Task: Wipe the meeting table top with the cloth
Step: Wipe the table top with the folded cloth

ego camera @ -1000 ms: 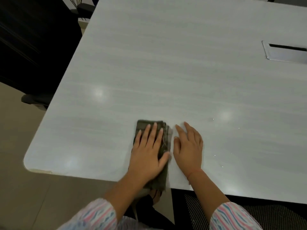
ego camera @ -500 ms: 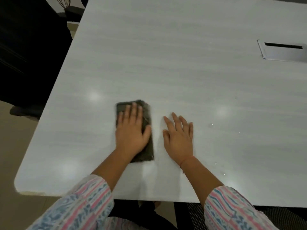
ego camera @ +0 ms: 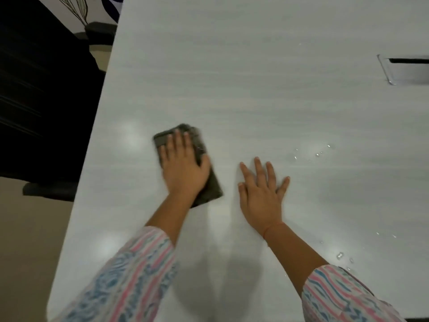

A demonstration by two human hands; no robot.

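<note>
A pale grey wood-grain meeting table (ego camera: 243, 84) fills most of the view. A folded dark grey-green cloth (ego camera: 212, 189) lies flat on it, left of centre. My left hand (ego camera: 184, 169) presses palm-down on the cloth with fingers spread, covering its middle. My right hand (ego camera: 261, 194) rests flat on the bare table just right of the cloth, fingers apart, holding nothing. Small water droplets (ego camera: 318, 154) glisten on the surface to the right of my right hand.
A metal cable hatch (ego camera: 406, 70) is set into the table at the right edge. A black chair (ego camera: 41, 101) stands off the table's left side, over a beige floor (ego camera: 25, 240). More droplets (ego camera: 340, 255) sit near my right sleeve.
My left hand has slid the cloth away from the table's near edge, farther onto the surface. My right hand has also moved forward a little, still flat on the table.
</note>
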